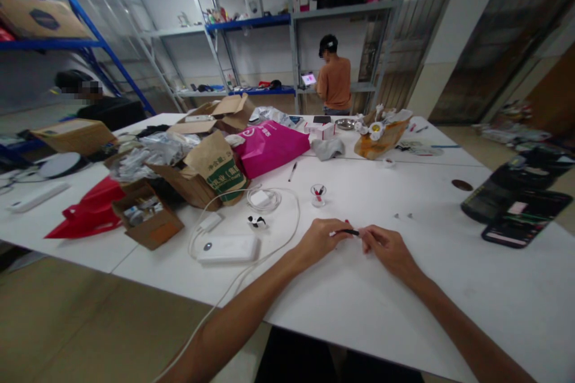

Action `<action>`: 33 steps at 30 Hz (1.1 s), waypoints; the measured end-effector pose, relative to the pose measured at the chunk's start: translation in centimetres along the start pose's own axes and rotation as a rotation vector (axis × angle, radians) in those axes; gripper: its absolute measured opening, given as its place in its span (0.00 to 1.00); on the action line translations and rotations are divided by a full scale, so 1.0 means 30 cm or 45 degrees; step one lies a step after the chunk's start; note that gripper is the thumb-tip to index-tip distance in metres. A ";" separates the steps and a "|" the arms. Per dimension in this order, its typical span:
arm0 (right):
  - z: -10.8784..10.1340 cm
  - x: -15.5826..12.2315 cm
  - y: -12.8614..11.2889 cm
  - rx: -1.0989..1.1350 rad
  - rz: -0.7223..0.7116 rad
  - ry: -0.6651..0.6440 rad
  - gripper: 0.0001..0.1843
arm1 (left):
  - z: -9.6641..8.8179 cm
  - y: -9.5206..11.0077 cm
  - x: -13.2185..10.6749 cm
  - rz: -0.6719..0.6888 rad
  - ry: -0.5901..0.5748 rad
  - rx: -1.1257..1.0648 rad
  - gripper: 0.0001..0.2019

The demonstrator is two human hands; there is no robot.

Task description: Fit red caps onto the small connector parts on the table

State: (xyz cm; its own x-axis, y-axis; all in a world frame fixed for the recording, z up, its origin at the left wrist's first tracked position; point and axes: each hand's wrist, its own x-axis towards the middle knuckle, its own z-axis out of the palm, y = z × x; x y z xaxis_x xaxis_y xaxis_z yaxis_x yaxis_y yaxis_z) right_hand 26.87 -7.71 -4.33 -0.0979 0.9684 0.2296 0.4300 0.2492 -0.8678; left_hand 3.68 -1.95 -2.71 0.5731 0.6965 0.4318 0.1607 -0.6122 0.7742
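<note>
Head view, the slim piece: you've got a slim black piece [350,232] up between your hands, just over the near part of the white table [431,311], pretty much straight out in front of you.
Head view, left hand: your left hand [324,238] is closed in a pinch on it, fingertips around the left part, so this one's the nearer hand, zero gap.
Head view, right hand: your right hand [383,246] has its fingers curled in at the piece's right end; touching or just beside, honestly can't tell, and can't tell if it's gripping anything.
Head view, which way from each: the black length sticks out to the right of your left fingertips, and lies left of your right ones.
Head view, long axis: runs side to side across you, nearly level, right end maybe a hair lower.
Head view, pointing: dark end aims at your right hand, a whitish bit shows at the left end; which one's the tip is too small to call.
Head view, around it: clear cup [318,196] with red and black bits sits beyond your left hand.
</note>
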 end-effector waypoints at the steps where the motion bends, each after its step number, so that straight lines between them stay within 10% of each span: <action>1: 0.002 0.000 0.002 0.013 0.004 -0.015 0.29 | 0.003 -0.003 -0.001 0.014 0.002 0.004 0.12; 21: -0.012 0.003 0.001 0.049 -0.037 -0.001 0.19 | 0.002 0.011 0.001 -0.049 0.010 0.070 0.15; 33: -0.012 -0.006 -0.019 0.075 0.003 -0.097 0.29 | 0.009 0.005 -0.008 0.093 0.059 0.169 0.14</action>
State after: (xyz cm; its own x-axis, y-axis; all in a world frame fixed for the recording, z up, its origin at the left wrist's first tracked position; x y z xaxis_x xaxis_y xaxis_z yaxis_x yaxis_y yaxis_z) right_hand 26.97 -8.02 -3.72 -0.1657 0.9667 0.1952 0.3772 0.2450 -0.8931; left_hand 3.77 -2.31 -2.82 0.5497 0.6633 0.5078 0.2268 -0.7036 0.6735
